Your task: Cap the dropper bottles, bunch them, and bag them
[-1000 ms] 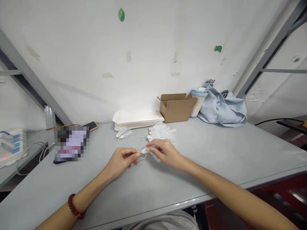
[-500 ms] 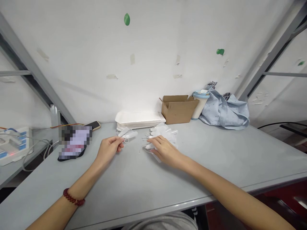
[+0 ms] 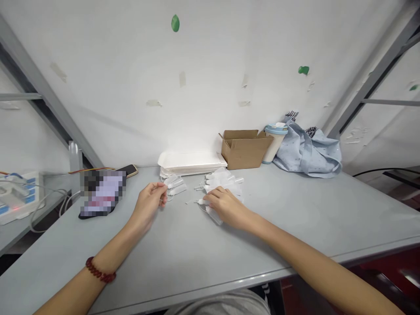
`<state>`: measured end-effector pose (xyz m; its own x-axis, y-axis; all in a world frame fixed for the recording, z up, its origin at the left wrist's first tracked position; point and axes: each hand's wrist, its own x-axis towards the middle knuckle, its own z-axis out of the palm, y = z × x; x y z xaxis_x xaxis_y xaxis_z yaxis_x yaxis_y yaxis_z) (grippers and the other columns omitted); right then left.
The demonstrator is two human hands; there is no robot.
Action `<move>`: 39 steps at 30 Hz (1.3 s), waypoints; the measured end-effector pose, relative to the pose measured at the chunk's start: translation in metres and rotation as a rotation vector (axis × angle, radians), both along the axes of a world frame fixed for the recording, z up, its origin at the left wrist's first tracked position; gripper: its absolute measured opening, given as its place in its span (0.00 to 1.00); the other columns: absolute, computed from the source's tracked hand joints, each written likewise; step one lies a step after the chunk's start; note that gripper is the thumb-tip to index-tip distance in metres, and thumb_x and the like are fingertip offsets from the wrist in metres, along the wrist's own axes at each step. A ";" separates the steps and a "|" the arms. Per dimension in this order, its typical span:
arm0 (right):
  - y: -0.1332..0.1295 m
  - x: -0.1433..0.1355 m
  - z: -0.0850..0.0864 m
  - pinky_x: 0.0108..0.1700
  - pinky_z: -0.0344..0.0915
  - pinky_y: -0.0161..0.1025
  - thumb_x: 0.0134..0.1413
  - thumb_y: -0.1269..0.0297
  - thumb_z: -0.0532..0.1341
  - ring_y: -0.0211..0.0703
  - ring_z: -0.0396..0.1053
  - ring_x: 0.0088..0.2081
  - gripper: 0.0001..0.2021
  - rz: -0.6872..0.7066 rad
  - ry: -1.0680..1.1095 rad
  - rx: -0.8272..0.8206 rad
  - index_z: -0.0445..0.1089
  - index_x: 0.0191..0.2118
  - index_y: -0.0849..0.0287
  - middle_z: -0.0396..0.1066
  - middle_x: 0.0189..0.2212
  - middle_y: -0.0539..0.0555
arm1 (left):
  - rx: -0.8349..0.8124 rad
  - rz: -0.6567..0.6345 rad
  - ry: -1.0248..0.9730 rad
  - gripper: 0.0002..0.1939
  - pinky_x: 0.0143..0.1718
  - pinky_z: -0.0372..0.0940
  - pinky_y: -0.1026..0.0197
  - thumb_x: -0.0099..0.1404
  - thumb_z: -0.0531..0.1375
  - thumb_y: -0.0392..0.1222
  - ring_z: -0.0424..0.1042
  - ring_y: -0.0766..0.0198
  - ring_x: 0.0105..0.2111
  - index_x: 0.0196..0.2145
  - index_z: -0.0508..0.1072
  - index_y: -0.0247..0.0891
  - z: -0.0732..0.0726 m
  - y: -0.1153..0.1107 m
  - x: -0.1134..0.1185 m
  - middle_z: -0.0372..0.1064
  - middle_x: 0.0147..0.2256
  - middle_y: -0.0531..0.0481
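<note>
My left hand [image 3: 150, 200] is closed in a pinch at the white-capped end of a small clear plastic tube [image 3: 178, 189], one of a few lying together with thin white strings. To the right is a loose pile of similar clear tubes [image 3: 223, 177] with white ends and strings. On the pile's near edge, my right hand [image 3: 228, 208] has its fingertips closed on the white end of another clear tube [image 3: 215, 215]. The palm and fingers hide part of that pile.
A stack of flat white cartons [image 3: 192, 162] lies against the wall, beside an open cardboard box [image 3: 247, 152]. Further right stand a lidded cup [image 3: 274, 144] and a blue cloth bag [image 3: 305, 153]. At left are phones [image 3: 105, 192] and a power strip [image 3: 19, 197] with cables.
The tubes at my left hand have turned and lie more side by side. My right fingers have drawn one tube's white end slightly left and nearer me.
</note>
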<state>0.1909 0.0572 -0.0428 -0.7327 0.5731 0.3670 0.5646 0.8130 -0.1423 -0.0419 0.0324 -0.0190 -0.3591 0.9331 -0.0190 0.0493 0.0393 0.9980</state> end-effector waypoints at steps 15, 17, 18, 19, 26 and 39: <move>-0.001 0.001 0.007 0.42 0.65 0.43 0.56 0.81 0.51 0.47 0.66 0.43 0.14 -0.007 0.224 -0.038 0.62 0.47 0.63 0.68 0.41 0.61 | -0.117 -0.386 0.205 0.15 0.21 0.57 0.65 0.56 0.58 0.47 0.61 0.69 0.18 0.38 0.69 0.35 -0.007 -0.008 0.010 0.64 0.21 0.56; -0.003 0.001 0.011 0.41 0.65 0.43 0.57 0.80 0.50 0.46 0.67 0.41 0.14 -0.012 0.285 -0.063 0.62 0.47 0.63 0.67 0.41 0.61 | -0.115 -0.396 0.201 0.18 0.22 0.58 0.64 0.56 0.58 0.48 0.61 0.68 0.19 0.42 0.68 0.35 -0.005 -0.009 0.012 0.65 0.22 0.55; -0.004 0.001 0.013 0.40 0.66 0.42 0.57 0.79 0.50 0.46 0.67 0.40 0.13 -0.014 0.309 -0.075 0.62 0.47 0.63 0.67 0.40 0.61 | -0.112 -0.403 0.199 0.19 0.22 0.58 0.64 0.56 0.59 0.48 0.62 0.68 0.19 0.43 0.68 0.35 -0.004 -0.010 0.012 0.65 0.22 0.55; -0.005 0.001 0.014 0.39 0.66 0.42 0.58 0.78 0.49 0.45 0.67 0.39 0.13 -0.016 0.328 -0.087 0.62 0.47 0.62 0.68 0.40 0.60 | -0.107 -0.410 0.200 0.20 0.22 0.58 0.64 0.56 0.59 0.49 0.62 0.68 0.19 0.44 0.68 0.35 -0.004 -0.010 0.012 0.65 0.23 0.55; -0.005 0.000 0.012 0.39 0.67 0.41 0.57 0.79 0.48 0.42 0.68 0.38 0.14 -0.004 0.374 -0.138 0.63 0.46 0.60 0.68 0.38 0.58 | -0.100 -0.439 0.205 0.22 0.23 0.58 0.64 0.58 0.58 0.49 0.61 0.69 0.19 0.46 0.67 0.34 -0.005 -0.011 0.012 0.65 0.23 0.55; -0.007 -0.001 0.011 0.40 0.66 0.41 0.54 0.82 0.50 0.44 0.68 0.40 0.17 -0.011 0.355 -0.119 0.63 0.47 0.61 0.70 0.38 0.59 | -0.109 -0.450 0.165 0.15 0.22 0.58 0.64 0.54 0.62 0.49 0.61 0.69 0.18 0.35 0.73 0.35 -0.004 -0.010 0.014 0.64 0.21 0.56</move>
